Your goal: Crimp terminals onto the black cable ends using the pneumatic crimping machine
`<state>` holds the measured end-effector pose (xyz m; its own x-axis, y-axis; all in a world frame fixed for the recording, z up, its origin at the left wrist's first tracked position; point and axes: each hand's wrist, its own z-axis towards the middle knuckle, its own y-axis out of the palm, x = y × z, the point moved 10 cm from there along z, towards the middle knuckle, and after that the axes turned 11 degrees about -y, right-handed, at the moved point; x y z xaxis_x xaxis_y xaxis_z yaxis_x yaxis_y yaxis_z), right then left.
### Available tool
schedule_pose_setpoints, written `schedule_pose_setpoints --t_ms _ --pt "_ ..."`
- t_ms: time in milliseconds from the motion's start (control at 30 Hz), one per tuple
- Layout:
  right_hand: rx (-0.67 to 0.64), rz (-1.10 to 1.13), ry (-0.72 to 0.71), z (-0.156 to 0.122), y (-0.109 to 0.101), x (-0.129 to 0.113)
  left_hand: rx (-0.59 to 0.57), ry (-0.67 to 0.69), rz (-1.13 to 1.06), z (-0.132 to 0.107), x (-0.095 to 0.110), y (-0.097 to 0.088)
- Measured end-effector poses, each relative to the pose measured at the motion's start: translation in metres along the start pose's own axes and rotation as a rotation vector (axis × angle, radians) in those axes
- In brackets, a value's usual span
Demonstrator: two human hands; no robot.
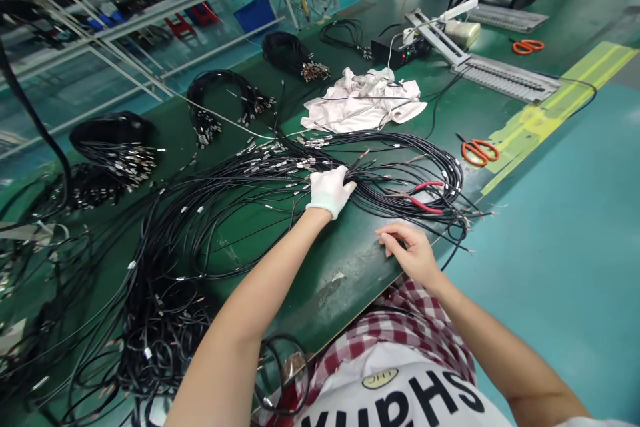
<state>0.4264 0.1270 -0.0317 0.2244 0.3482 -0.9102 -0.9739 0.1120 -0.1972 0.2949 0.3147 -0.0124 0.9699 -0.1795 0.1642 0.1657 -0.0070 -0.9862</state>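
My left hand [330,192], in a white glove, is closed around part of a bundle of black cables [240,177] lying across the green table; its fingertips are partly hidden among them. My bare right hand [411,252] hovers by the table's near edge, thumb and fingers drawn together, with nothing visible in them. Just beyond it, pliers with red handles [426,208] rest on the coiled right end of the cables [450,173]. Small metal ends and white tags show along the bundle. Stripped copper-coloured tips stick out at the right.
Several tied cable bundles [295,53] lie along the far edge. Beyond the coil are a crumpled white cloth [365,103] and orange-handled scissors [480,152]. A metal slotted fixture [505,78] and a black box [400,50] with lights stand farther back. Yellow tape [545,120] borders the right edge.
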Motion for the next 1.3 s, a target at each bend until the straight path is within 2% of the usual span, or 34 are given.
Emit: schedule_pose_setpoints --t_ms 133,233,367,567,700,867,967,1100,1200,1300 --pt "0.003 0.011 -0.001 0.001 -0.001 0.0 -0.004 -0.005 0.016 0.005 0.002 0.002" --pt "0.005 0.005 -0.009 0.002 -0.003 -0.002 0.007 -0.01 0.006 0.007 0.001 -0.004" --pt "0.01 0.002 -0.022 0.001 -0.003 -0.004 0.09 0.008 -0.111 0.003 -0.01 -0.03" --pt "-0.001 0.005 -0.021 -0.001 0.0 -0.003 0.189 0.095 -0.581 -0.022 -0.028 -0.079" --pt "0.001 0.012 -0.018 -0.002 -0.002 -0.002 0.167 0.091 -0.727 -0.038 -0.018 -0.093" --pt "-0.002 0.008 -0.008 -0.007 -0.007 -0.001 0.202 0.025 -0.889 -0.053 -0.013 -0.116" --pt "-0.007 0.036 0.019 -0.009 -0.006 -0.003 0.129 0.007 -0.905 -0.067 -0.014 -0.13" --pt "-0.027 0.208 0.08 0.0 0.01 -0.018 -0.106 0.039 -0.961 -0.095 -0.008 -0.137" --pt "-0.042 0.285 0.025 0.021 0.026 -0.053 -0.207 0.094 -0.924 -0.121 0.0 -0.136" --pt "-0.094 0.248 -0.089 0.038 0.045 -0.097 -0.21 0.123 -0.843 -0.146 0.003 -0.129"
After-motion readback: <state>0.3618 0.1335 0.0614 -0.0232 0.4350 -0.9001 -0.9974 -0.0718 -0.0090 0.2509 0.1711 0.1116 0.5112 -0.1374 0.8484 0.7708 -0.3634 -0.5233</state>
